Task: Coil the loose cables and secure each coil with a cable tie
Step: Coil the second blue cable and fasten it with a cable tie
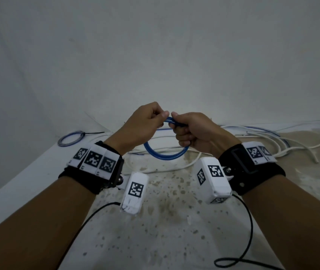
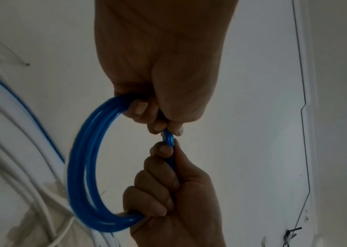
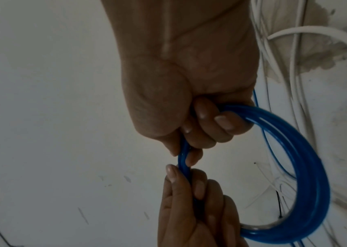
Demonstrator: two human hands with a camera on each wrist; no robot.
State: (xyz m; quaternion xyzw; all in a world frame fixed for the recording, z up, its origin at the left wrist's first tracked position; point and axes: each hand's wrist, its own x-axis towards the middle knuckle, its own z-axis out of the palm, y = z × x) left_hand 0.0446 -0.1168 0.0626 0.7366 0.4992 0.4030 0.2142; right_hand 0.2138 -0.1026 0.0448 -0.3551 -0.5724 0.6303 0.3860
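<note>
Because the work is done in the air, the speckled tabletop [image 1: 167, 221] serves only as a parking place: a tangle of loose white cables [image 1: 256, 137] with a thin blue strand among them sprawls along its far right side, waiting its turn, and a small finished coil [image 1: 70, 138], grey and blue and already cinched with a black cable tie [image 1: 92, 132], lies well apart at the far left, out of the way.

Above the tabletop's middle hangs the blue cable coil [image 1: 165, 152], several turns gathered into one ring. Both hands meet at its top, which I judge keeps the turns bunched at one spot so a tie can close there.

All fingers [image 2: 157, 197] of the right hand [image 1: 198, 131] are curled tight round the bundle, thumb pressed along it. On the left hand [image 1: 141, 125], the fingers [image 3: 197, 192] are likewise curled, its thumb and forefinger pinching the strands just beside the right hand's grip, nearly touching it.

No tie is visible in either hand; whether one is hidden in a palm I cannot tell.
</note>
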